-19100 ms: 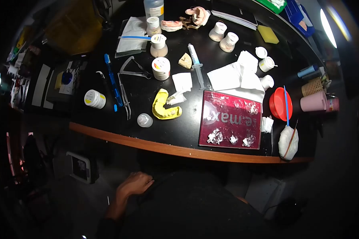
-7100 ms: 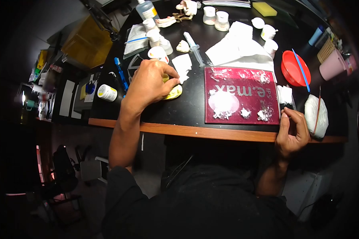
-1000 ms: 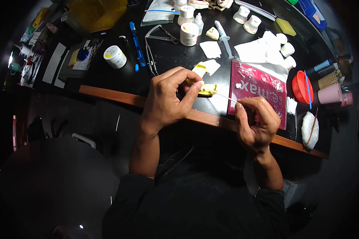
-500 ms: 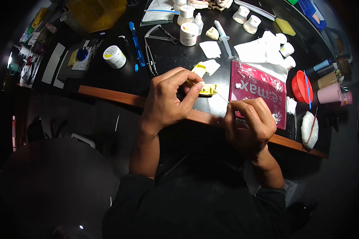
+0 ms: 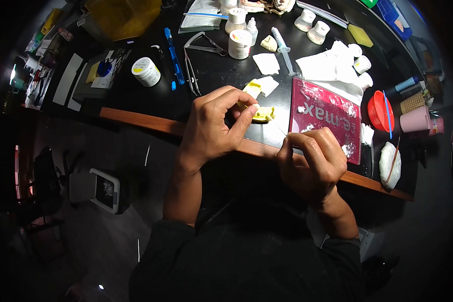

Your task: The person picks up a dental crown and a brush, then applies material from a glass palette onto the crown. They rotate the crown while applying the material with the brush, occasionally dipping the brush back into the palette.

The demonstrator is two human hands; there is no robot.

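My left hand [image 5: 214,123] is closed, thumb and forefinger pinching a small whitish piece [image 5: 255,106] whose kind I cannot make out. A thin, needle-like tool [image 5: 281,129] is pinched in my right hand [image 5: 314,158], its tip pointing up and left toward the yellow piece. That yellow, mould-like piece [image 5: 264,115] is just right of my left fingertips, partly hidden by them. Behind it lie a second yellow piece [image 5: 252,89] and folded white paper [image 5: 268,85]. A dark red e.max pad [image 5: 327,118] dusted with white powder lies behind my right hand.
White jars [image 5: 240,44], a syringe [image 5: 284,50], tweezers [image 5: 191,70] and a blue pen-like tool [image 5: 172,55] lie farther back. At right are a red bowl [image 5: 377,111] and pink cup [image 5: 415,118]. The wooden table edge [image 5: 141,122] runs before me; an open bin [image 5: 117,194] stands on the floor.
My right hand has shifted slightly left and down with the thin tool. My left hand stays nearly still. A large dark round shape at lower left has gone, uncovering the bin.
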